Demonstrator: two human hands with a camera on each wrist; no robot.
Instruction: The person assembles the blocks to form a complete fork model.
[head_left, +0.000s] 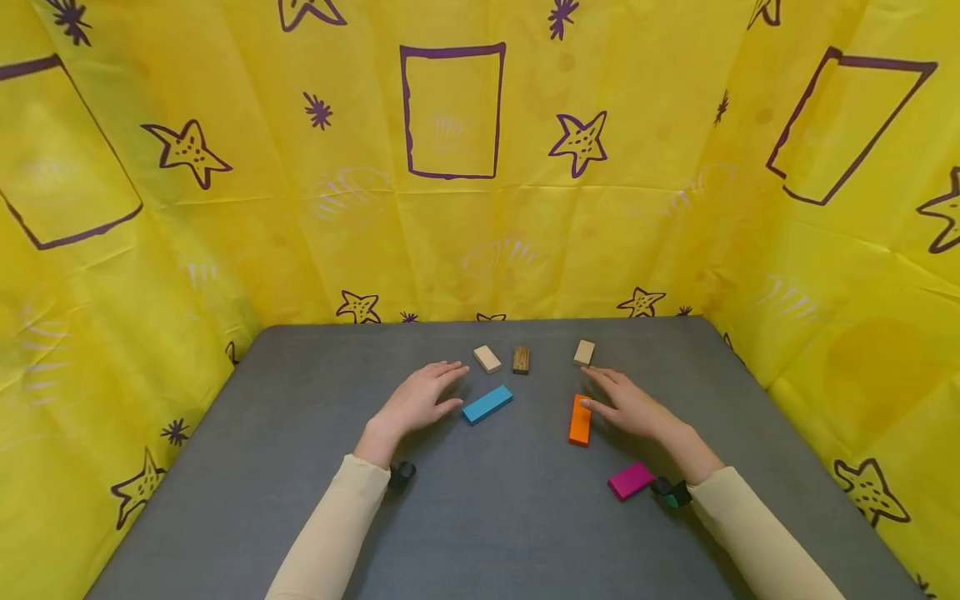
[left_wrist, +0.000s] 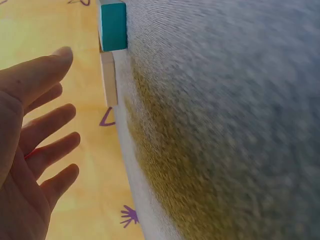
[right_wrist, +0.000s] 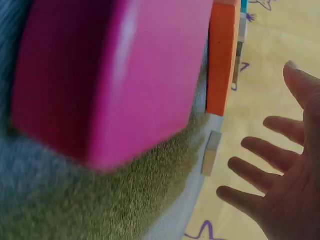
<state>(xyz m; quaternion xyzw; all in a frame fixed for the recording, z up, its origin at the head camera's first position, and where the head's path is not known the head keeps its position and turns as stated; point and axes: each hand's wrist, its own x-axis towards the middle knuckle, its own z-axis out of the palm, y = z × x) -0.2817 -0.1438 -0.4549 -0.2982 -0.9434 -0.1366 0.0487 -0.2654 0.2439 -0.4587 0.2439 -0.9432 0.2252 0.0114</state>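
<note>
Orange block (head_left: 579,424) lies just left of my right hand (head_left: 632,407), long axis pointing away; left hand (head_left: 420,400) farther, both empty.

Brown block (head_left: 521,360) — grained wood, tabletop (head_left: 480,508) — matt cloth

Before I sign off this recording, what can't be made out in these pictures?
Orange block: head view, far end partly covered by the thumb of the right grip.
Magenta block: right wrist view, blurred, cut off by the top edge.
Blue block: right wrist view, mostly cut off by the top edge.
Left sleeve: head view, cut off by the bottom edge.
</note>
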